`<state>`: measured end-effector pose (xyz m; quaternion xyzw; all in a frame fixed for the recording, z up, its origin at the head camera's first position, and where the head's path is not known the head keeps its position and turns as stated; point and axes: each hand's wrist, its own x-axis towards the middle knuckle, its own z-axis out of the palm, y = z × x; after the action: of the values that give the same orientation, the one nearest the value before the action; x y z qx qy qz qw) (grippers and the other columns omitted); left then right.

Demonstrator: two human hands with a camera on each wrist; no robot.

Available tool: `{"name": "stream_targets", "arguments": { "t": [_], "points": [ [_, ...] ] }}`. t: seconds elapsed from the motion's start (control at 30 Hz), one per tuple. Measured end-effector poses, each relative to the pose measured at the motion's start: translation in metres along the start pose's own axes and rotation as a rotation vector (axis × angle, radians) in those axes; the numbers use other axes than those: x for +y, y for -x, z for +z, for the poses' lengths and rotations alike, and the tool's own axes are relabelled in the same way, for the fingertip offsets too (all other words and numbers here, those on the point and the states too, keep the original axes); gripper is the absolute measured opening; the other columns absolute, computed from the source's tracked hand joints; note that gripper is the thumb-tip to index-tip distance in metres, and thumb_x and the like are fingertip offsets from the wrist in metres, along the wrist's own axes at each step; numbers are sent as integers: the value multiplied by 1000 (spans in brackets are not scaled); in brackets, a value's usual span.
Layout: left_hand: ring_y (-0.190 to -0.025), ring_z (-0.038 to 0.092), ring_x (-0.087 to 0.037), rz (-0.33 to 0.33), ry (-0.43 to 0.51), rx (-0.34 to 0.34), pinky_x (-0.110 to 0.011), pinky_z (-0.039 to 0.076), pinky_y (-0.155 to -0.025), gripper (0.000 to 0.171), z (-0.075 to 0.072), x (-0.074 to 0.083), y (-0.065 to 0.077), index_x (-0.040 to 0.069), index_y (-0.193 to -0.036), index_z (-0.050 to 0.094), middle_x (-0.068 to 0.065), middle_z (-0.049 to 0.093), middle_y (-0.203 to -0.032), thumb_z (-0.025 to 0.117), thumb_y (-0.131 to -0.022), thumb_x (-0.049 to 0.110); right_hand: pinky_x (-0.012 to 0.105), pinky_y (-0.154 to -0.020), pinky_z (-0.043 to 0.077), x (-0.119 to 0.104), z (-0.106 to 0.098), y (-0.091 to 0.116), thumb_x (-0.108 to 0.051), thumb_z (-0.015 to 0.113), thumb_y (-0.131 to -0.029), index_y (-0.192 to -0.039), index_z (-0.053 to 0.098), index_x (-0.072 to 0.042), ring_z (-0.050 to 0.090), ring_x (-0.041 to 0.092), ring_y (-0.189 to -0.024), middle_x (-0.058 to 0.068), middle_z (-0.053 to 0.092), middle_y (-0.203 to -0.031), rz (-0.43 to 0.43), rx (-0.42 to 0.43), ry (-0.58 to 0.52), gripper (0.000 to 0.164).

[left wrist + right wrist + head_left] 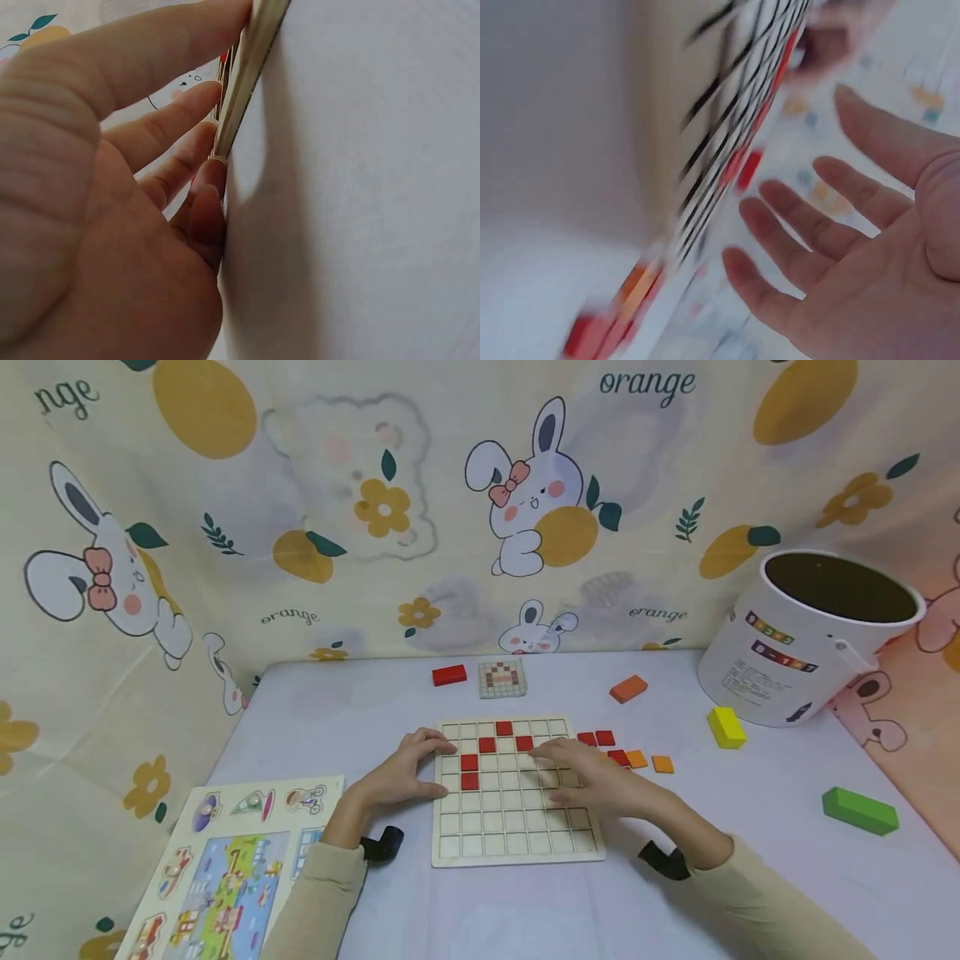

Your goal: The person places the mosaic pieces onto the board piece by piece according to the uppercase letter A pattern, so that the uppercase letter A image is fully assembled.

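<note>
A pale wooden grid board (502, 827) lies on the table with several square red tiles (469, 781) set in its upper cells. At its left edge my left hand (405, 768) rests, thumb and fingertips touching the rim. The left wrist view shows those fingers (184, 101) stretched out to the edge of the board. My right hand (592, 772) hovers over the right part of the grid. Its fingers (802, 232) are spread and hold nothing in the right wrist view. Loose red tiles (604, 737) and orange tiles (663, 764) lie right of the board.
Behind the board are a red block (449, 675) and a small pattern card (502, 678). To the right stand a white bucket (780, 652) and orange (628, 688), yellow (726, 727) and green blocks (860, 811). A picture puzzle board (187, 810) lies at left.
</note>
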<state>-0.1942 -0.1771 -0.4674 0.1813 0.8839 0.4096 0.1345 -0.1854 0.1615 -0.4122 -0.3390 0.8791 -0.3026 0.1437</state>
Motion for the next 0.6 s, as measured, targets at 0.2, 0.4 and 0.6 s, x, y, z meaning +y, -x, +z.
{"name": "stream_targets", "arguments": {
  "t": [0.2, 0.4, 0.6],
  "points": [
    [-139, 25, -24, 6, 3, -5, -54, 23, -116, 59, 1, 1, 0, 16, -133, 60, -1, 41, -143, 82, -79, 20, 51, -94, 50, 54, -31, 29, 3, 73, -85, -127, 63, 0, 56, 32, -108, 13, 65, -121, 130, 94, -111, 44],
    [-139, 25, -24, 19, 10, -18, -53, 22, -117, 59, 2, 2, 0, 15, -134, 59, -1, 40, -143, 82, -79, 20, 32, -81, 50, 81, -40, 50, 4, 73, -83, -123, 65, 1, 56, 28, -97, 11, 68, -113, 163, 104, -162, 40],
    [-139, 25, -25, 16, -2, -4, -54, 24, -116, 60, 0, 3, 1, 15, -134, 59, -2, 41, -143, 82, -79, 20, 25, -78, 47, 84, -35, 52, 4, 74, -83, -117, 68, -2, 52, 26, -94, 4, 64, -101, 147, 95, -165, 36]
  ]
}}
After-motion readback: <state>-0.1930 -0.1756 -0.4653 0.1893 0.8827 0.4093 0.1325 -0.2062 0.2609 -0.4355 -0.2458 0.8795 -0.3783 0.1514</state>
